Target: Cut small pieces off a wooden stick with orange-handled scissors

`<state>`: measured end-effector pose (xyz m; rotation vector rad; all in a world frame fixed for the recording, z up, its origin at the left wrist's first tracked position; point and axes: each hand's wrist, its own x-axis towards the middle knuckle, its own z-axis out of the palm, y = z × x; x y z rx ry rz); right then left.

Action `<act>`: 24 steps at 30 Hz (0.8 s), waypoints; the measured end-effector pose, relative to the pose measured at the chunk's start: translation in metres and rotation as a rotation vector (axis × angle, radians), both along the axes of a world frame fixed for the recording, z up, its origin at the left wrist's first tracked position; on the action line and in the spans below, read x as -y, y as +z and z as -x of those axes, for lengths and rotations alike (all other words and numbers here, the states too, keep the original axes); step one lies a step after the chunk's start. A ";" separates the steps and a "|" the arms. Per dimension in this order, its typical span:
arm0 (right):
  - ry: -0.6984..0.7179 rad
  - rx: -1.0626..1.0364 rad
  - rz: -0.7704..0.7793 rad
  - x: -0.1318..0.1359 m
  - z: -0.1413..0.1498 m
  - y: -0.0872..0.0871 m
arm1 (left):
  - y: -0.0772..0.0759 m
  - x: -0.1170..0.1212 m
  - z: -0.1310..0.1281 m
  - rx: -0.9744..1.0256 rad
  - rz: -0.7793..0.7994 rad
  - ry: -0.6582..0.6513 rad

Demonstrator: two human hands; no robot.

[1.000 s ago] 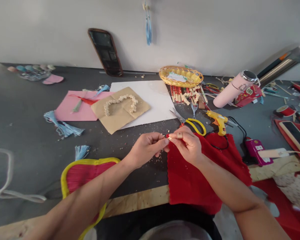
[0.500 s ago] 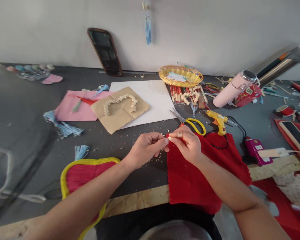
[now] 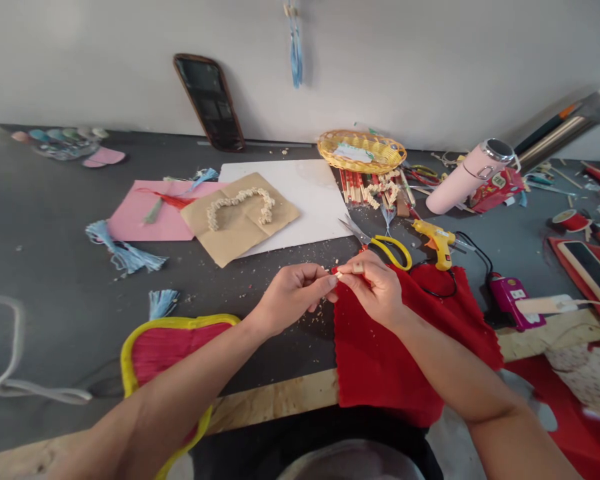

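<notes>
Over the table's front part, my left hand [image 3: 300, 293] and my right hand [image 3: 374, 288] meet fingertip to fingertip. Pinched between them is a small pale piece with a red end [image 3: 337, 273], mostly covered by the fingers. Both hands are closed on it. Beneath my right hand and forearm lies a red cloth [image 3: 380, 360]. Just beyond the right hand are scissors with yellow handles [image 3: 393, 252], blades apart. Pale crumbs are scattered on the table around the hands. A curved string of small pale pieces [image 3: 243, 199] rests on a brown paper square [image 3: 230, 240].
A yellow glue gun [image 3: 436, 241] with a black cord lies right of the scissors. Behind stand a wicker basket [image 3: 363, 152], a pink bottle [image 3: 467, 177] and a leaning phone [image 3: 210, 100]. Blue tassels [image 3: 125, 248] and a yellow-edged pink pad [image 3: 180, 350] lie left.
Almost nothing differs. Both hands keep the same pinch on the small piece; the view has shifted only slightly.
</notes>
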<state>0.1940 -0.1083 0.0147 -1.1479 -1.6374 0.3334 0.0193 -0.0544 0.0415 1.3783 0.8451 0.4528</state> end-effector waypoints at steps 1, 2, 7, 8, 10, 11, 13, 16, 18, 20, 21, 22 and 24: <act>-0.001 0.000 0.001 0.000 0.000 0.000 | 0.000 0.000 0.000 -0.001 0.000 0.002; -0.001 -0.002 0.003 0.000 0.000 0.000 | 0.000 0.000 0.000 -0.002 -0.003 0.002; 0.003 -0.006 -0.012 -0.001 0.000 -0.001 | -0.002 0.000 0.001 0.007 -0.014 -0.003; 0.003 -0.003 -0.013 -0.001 0.000 -0.001 | -0.002 -0.001 0.001 0.005 -0.015 0.000; -0.003 0.000 -0.009 -0.001 0.000 -0.001 | -0.003 -0.001 0.001 0.000 -0.016 0.004; -0.006 0.002 -0.004 -0.001 0.000 -0.001 | -0.003 -0.001 0.001 -0.002 -0.017 0.006; -0.010 0.005 0.000 -0.001 0.000 -0.001 | -0.002 -0.001 0.001 -0.002 -0.021 0.010; -0.010 0.005 -0.006 -0.001 0.000 -0.002 | -0.001 -0.001 0.000 -0.002 -0.030 0.012; -0.008 0.004 -0.012 -0.001 0.000 -0.002 | -0.001 -0.001 0.000 0.001 -0.031 0.011; -0.006 0.001 -0.019 -0.001 0.000 -0.002 | -0.001 -0.001 0.000 0.002 -0.028 0.011; -0.005 0.000 -0.021 -0.002 0.000 -0.002 | -0.001 -0.001 0.000 0.003 -0.026 0.011; -0.004 0.000 -0.022 -0.002 0.000 -0.002 | -0.001 -0.001 0.000 0.004 -0.024 0.010; -0.004 0.001 -0.024 -0.002 0.000 -0.002 | 0.000 -0.001 0.000 0.005 -0.022 0.007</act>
